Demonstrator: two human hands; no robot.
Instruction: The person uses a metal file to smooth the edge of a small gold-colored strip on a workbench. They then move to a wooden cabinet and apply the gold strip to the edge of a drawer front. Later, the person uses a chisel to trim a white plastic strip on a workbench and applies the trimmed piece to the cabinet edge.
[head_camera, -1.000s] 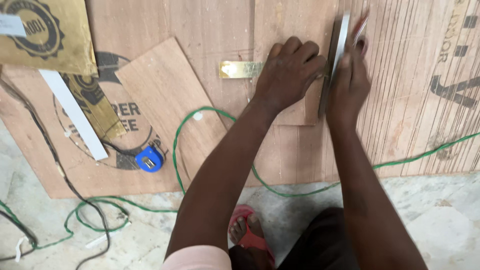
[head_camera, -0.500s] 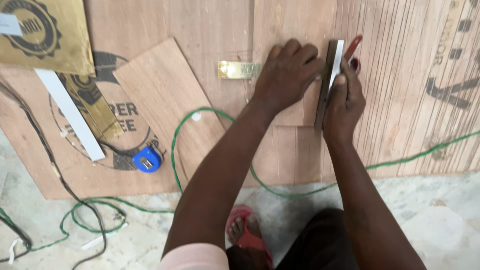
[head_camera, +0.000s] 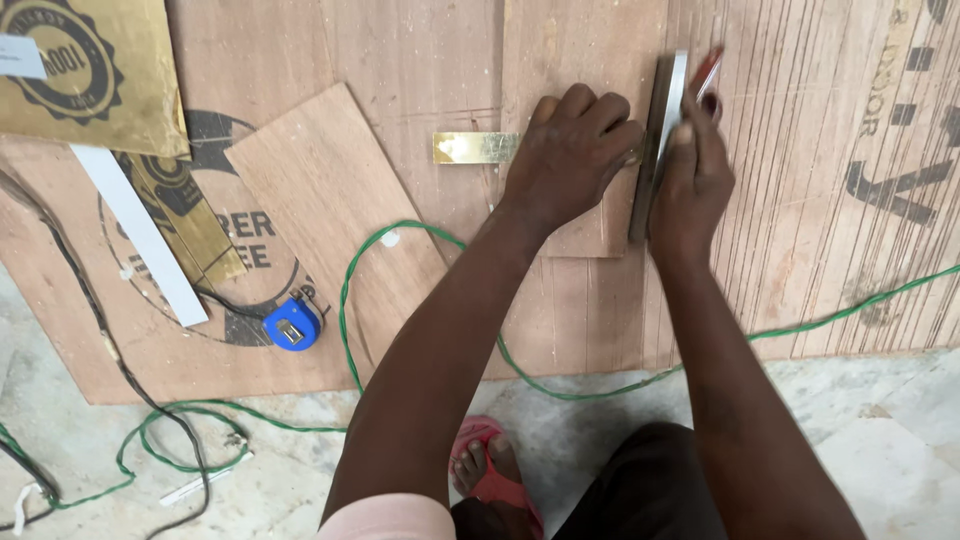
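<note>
Your left hand (head_camera: 572, 160) presses the brass strip (head_camera: 478, 147) flat at 12 o'clock, right hand (head_camera: 690, 180) clenches pencil (head_camera: 708, 72) against the steel square (head_camera: 655, 145); no finished mark visible.

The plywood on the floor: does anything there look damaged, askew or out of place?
Yes. The plywood right of the right hand is scored with many long cut lines. A green cable loops loosely across the boards, under the arms, where it could snag.
</note>
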